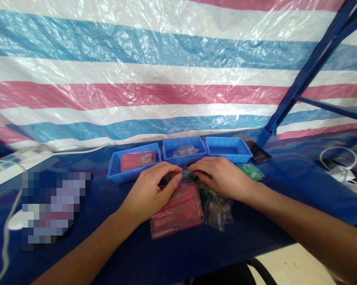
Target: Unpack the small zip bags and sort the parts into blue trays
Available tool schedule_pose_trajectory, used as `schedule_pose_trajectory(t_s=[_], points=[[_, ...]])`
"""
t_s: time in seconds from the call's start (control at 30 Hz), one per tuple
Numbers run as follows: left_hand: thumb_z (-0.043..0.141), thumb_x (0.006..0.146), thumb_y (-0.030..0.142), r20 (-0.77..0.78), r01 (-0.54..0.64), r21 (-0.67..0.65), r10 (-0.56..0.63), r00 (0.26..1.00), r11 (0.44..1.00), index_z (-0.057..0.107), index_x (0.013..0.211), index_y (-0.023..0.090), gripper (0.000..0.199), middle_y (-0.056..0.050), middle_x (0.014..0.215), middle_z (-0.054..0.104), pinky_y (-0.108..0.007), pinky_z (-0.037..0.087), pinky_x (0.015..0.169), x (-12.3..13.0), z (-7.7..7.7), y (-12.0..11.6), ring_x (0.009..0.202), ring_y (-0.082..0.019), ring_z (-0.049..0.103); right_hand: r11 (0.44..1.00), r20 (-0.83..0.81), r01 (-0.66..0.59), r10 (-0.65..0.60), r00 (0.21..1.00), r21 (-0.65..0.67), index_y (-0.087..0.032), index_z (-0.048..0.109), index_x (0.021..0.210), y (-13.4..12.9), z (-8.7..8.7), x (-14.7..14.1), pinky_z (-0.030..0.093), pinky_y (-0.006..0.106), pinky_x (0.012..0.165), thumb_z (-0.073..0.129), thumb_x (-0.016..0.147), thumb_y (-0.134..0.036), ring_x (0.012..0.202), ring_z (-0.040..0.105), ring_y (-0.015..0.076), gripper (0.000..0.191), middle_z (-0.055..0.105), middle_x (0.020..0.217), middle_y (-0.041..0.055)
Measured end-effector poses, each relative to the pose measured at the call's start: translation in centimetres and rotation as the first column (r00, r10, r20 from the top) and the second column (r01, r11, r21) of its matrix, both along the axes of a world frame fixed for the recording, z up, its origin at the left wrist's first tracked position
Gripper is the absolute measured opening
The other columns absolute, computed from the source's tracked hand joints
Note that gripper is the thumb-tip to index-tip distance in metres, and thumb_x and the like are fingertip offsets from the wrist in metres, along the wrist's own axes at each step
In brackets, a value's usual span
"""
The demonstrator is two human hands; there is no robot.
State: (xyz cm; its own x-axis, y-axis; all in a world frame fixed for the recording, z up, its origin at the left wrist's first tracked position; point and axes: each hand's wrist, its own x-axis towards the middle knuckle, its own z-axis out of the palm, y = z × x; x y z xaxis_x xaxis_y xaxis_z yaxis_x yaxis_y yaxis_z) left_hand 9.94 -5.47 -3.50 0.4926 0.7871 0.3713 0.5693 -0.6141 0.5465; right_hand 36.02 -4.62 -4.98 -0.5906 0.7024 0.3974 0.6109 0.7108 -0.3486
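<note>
Both hands meet over a pile of small plastic bags. My left hand point(154, 190) bends its thumb and forefinger together at the edge of a clear plastic bag point(185, 174). From the other side my right hand point(223, 176) reaches the same bag with curled fingers, its fingertips partly hidden. Below the left hand lie red zip bags point(178, 217), stacked flat. Clear bags of small thin parts point(218, 211) lie under the right wrist. Some green bags show between the hands, mostly covered.
Three blue trays stand in a row behind the hands: the left tray point(114, 174) holds red bags, the middle tray point(184, 159) clear bags. The right tray point(228, 150) has a green bag point(251, 171) before it. A dark phone point(260, 153) lies beyond; cables point(8, 237) run left.
</note>
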Motion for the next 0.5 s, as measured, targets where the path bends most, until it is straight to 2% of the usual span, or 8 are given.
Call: schedule_pose_trajectory(t_s=[0.1,0.17,0.23,0.33,0.4,0.5], points=[[0.063,0.108,0.04,0.002,-0.016,-0.006,0.016,1.0,1.0,0.078,0.117,0.023,0.024,-0.006,0.118,0.082,-0.035,0.06,0.097,-0.1,-0.1,0.0,0.104,-0.024,0.078,1.0,-0.176,0.021,-0.017,0.984,0.019,-0.021,0.081,0.117,-0.2,0.5,-0.2,0.063,0.04,0.098,0.066,0.105,-0.015,0.108,0.08,0.0255,0.019,0.086,0.115,0.008],[0.066,0.106,0.042,0.024,-0.032,-0.026,0.032,0.999,0.999,0.076,0.126,0.024,0.029,-0.006,0.124,0.082,-0.037,0.061,0.1,-0.1,-0.3,0.0,0.108,-0.025,0.078,0.999,-0.323,0.024,-0.034,0.946,-0.034,-0.024,0.083,0.112,-0.4,0.8,-0.3,0.064,0.041,0.099,0.071,0.103,-0.018,0.107,0.08,0.0253,0.015,0.086,0.112,0.0064],[0.071,0.103,0.045,0.048,-0.031,-0.047,0.033,0.998,0.998,0.07,0.141,0.025,0.043,-0.006,0.131,0.081,-0.039,0.06,0.104,-0.1,-0.3,-0.1,0.112,-0.027,0.079,0.989,-0.475,-0.01,-0.061,0.878,-0.146,-0.026,0.083,0.111,-0.6,1.0,-0.5,0.065,0.041,0.099,0.076,0.101,-0.025,0.106,0.082,0.0247,0.013,0.087,0.113,0.0052],[0.077,0.098,0.049,0.063,-0.006,-0.073,0.01,0.998,0.997,0.063,0.151,0.025,0.059,-0.006,0.132,0.082,-0.041,0.059,0.109,0.1,-0.4,-0.2,0.115,-0.029,0.079,0.937,-0.671,-0.16,-0.098,0.735,-0.312,-0.025,0.083,0.112,-0.9,0.7,-1.0,0.066,0.04,0.1,0.081,0.098,-0.034,0.107,0.083,0.024,0.017,0.086,0.116,0.0054],[0.075,0.1,0.049,0.071,0.005,-0.083,0.001,0.997,0.997,0.064,0.15,0.026,0.056,-0.005,0.131,0.083,-0.041,0.058,0.109,0.2,-0.5,-0.3,0.117,-0.029,0.079,0.901,-0.732,-0.239,-0.115,0.672,-0.361,-0.024,0.084,0.111,-1.0,0.4,-1.3,0.067,0.039,0.101,0.084,0.096,-0.035,0.108,0.083,0.0236,0.018,0.086,0.117,0.0058],[0.072,0.102,0.045,0.109,0.014,-0.122,-0.001,0.994,0.992,0.067,0.147,0.027,0.048,-0.005,0.129,0.083,-0.038,0.061,0.1,0.3,-0.7,-0.3,0.116,-0.029,0.08,0.884,-0.758,-0.277,-0.123,0.64,-0.377,-0.024,0.084,0.108,-1.2,0.2,-1.7,0.066,0.037,0.102,0.087,0.093,-0.034,0.108,0.083,0.0222,0.018,0.087,0.115,0.0054]])
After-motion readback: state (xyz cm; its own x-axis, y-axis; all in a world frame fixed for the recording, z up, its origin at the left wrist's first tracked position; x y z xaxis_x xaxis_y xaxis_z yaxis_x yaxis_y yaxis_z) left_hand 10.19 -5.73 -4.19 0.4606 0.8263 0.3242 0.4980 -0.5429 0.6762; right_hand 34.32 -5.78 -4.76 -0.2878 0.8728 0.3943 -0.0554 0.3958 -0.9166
